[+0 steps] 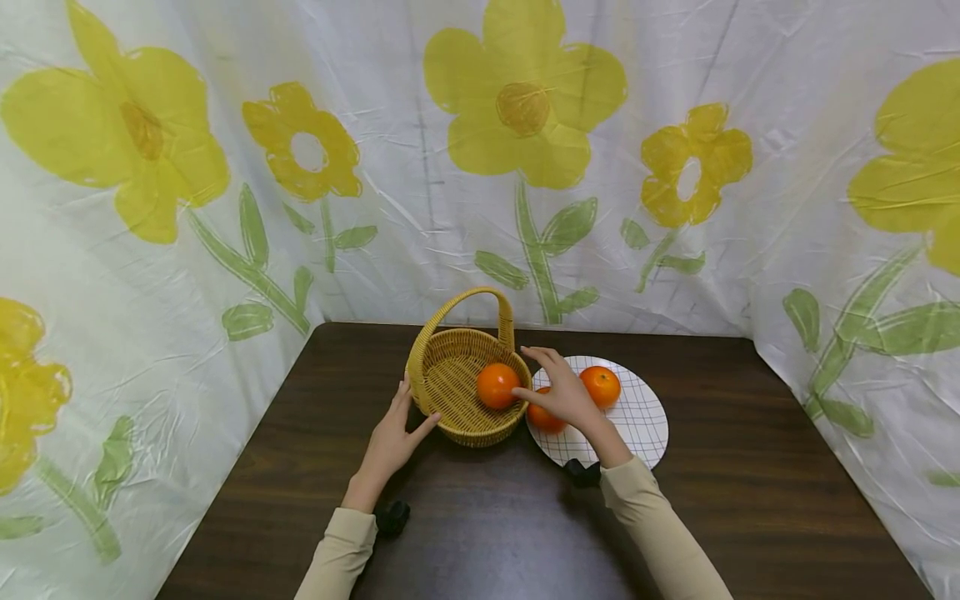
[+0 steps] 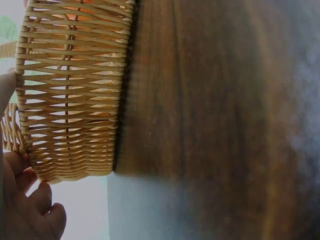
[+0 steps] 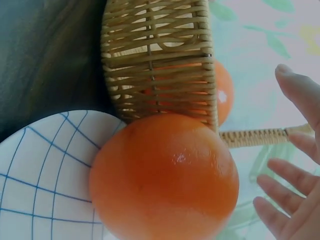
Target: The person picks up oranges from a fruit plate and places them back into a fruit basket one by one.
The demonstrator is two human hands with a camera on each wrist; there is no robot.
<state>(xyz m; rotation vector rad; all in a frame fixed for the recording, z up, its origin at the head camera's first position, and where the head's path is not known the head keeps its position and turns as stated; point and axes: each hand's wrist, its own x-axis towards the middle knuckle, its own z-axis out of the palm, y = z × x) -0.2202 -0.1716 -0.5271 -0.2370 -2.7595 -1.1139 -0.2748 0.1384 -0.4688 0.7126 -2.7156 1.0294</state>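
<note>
A yellow wicker basket [image 1: 452,379] with a tall handle stands at the back middle of the table, one orange [image 1: 497,385] inside toward its right wall. My left hand [image 1: 390,440] holds the basket's left side, thumb at the front rim; bent fingers show against the weave in the left wrist view. Spread and relaxed, my right hand [image 1: 567,396] hovers by the right rim with nothing in its grasp. Under it, a second orange [image 3: 165,175] lies on a plate close beside the basket, partly hidden by the hand in the head view.
The white plate [image 1: 647,427] with a blue grid pattern sits right of the basket and carries a third orange [image 1: 600,387] toward its back. A dark wooden table [image 1: 750,483] spreads around. Behind hangs a white curtain [image 1: 390,250] with yellow flowers.
</note>
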